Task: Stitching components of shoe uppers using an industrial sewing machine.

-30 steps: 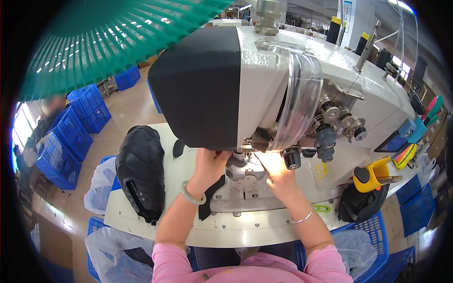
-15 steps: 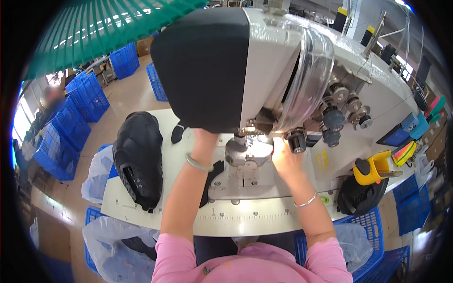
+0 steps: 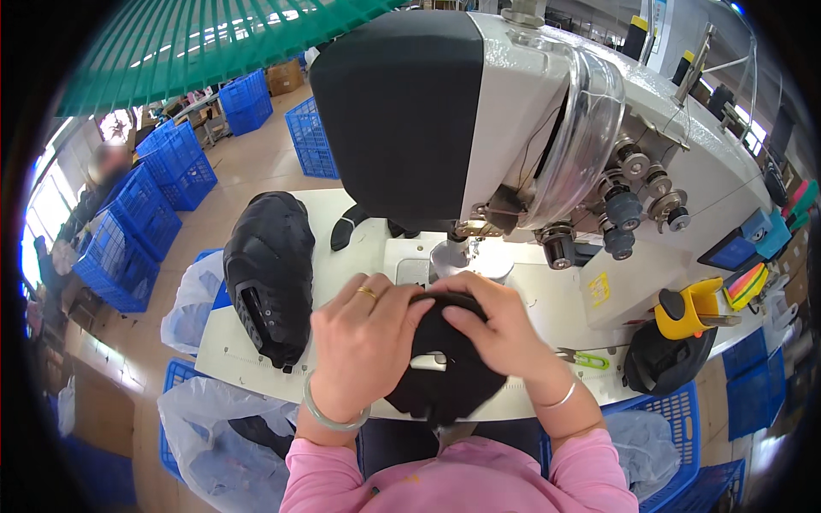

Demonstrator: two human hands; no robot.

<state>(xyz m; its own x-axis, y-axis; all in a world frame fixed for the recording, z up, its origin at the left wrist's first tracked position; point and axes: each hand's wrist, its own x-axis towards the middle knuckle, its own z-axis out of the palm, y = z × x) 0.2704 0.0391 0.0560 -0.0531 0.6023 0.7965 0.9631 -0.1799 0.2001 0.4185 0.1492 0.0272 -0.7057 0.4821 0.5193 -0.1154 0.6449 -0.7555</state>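
Hands (image 3: 363, 333) (image 3: 506, 332) angle toward each other, grip pinching black piece (image 3: 466, 374) by its upper edge

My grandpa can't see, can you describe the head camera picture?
A person's left hand and right hand hold a black cloth piece in front of a big sewing machine. On the white table, a black bundle lies to the left and green snips to the right.

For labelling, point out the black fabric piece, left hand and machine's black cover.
Black fabric piece (image 3: 466, 363): head view, right of its opening.
Left hand (image 3: 363, 332): head view, its back.
Black cover (image 3: 398, 128): head view, its face.
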